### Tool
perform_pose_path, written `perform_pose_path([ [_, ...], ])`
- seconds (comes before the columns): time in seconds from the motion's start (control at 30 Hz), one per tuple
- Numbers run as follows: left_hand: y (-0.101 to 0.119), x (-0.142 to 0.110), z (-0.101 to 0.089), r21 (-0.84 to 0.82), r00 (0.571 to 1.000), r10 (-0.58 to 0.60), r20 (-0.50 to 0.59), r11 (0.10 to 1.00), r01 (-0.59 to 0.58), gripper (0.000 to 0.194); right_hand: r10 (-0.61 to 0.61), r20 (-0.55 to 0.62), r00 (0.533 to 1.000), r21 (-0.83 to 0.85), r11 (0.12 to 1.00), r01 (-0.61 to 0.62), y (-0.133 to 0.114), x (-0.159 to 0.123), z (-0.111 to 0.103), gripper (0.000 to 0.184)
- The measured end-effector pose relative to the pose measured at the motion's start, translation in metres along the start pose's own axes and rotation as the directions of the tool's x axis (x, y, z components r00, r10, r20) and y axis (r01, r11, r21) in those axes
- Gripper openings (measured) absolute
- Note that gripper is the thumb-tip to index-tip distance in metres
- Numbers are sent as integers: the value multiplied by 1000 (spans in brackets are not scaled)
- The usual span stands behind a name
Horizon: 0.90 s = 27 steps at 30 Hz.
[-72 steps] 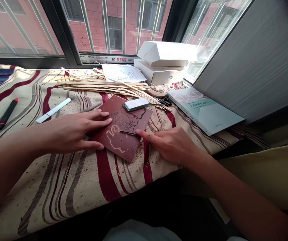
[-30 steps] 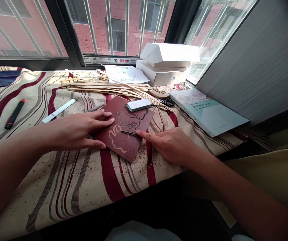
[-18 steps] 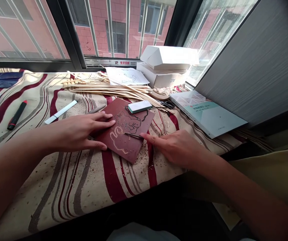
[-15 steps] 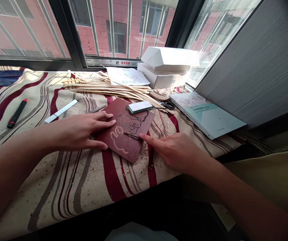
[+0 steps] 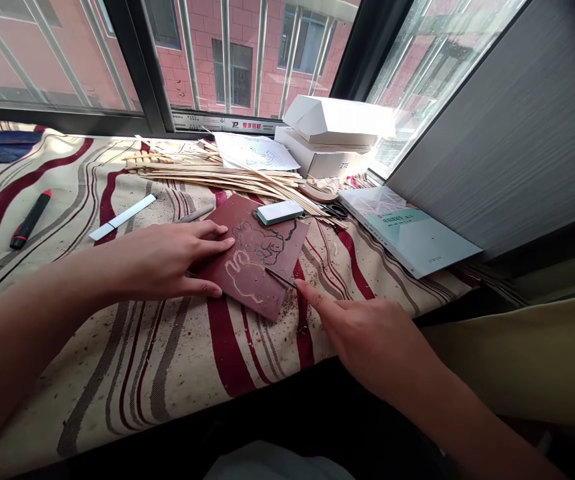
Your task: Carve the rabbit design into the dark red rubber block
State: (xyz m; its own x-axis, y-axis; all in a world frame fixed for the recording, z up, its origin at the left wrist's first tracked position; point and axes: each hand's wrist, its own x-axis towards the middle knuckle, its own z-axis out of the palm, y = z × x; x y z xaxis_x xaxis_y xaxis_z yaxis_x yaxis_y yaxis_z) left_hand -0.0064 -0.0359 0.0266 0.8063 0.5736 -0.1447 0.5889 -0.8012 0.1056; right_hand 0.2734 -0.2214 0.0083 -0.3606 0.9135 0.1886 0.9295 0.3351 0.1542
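A reddish-brown carving board (image 5: 212, 270) lies at a slant on the striped cloth, with a dark drawn outline and pale carved lines on its face. My left hand (image 5: 177, 260) rests on its left side, fingers spread and laid flat. In my right hand (image 5: 362, 327) is a thin carving tool (image 5: 281, 277), its forefinger stretched along the shaft. The tool's tip meets the board near the right end of the pale lines; whether it presses in I cannot tell. A white and green eraser-like block (image 5: 280, 213) sits on the board's upper edge.
Behind the board lie several thin wooden strips (image 5: 207, 175), a sheet of paper (image 5: 255, 152) and a white box (image 5: 312, 153). Scissors (image 5: 336, 211) and a book (image 5: 407, 230) are at the right. A white cutter (image 5: 123, 217) and a black marker (image 5: 31, 220) lie left. Shavings dot the striped cloth (image 5: 177, 380).
My right hand has moved right and toward me, drawing the tool's tip rightward over the board. My left hand keeps its place on the board. The view has shifted slightly.
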Motion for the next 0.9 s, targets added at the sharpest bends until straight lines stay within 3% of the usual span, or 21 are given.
perform_pose_path([
  [0.23, 10, 1, -1, 120, 1000, -5, 23, 993, 2, 95, 90, 178, 980, -26, 996, -87, -14, 1, -8, 76],
  [0.4, 10, 0, 2, 147, 1000, -6, 17, 989, 4, 89, 195, 206, 959, -79, 980, -182, -20, -2, -8, 76],
  [0.57, 7, 0, 5, 143, 1000, 3, -4, 990, -2, 85, 219, 225, 949, -30, 976, -218, -27, -4, -3, 77],
  [0.9, 15, -1, 2, 197, 1000, -6, -15, 980, 9, 81, 298, 311, 902, -89, 954, -285, -43, 5, -9, 80],
])
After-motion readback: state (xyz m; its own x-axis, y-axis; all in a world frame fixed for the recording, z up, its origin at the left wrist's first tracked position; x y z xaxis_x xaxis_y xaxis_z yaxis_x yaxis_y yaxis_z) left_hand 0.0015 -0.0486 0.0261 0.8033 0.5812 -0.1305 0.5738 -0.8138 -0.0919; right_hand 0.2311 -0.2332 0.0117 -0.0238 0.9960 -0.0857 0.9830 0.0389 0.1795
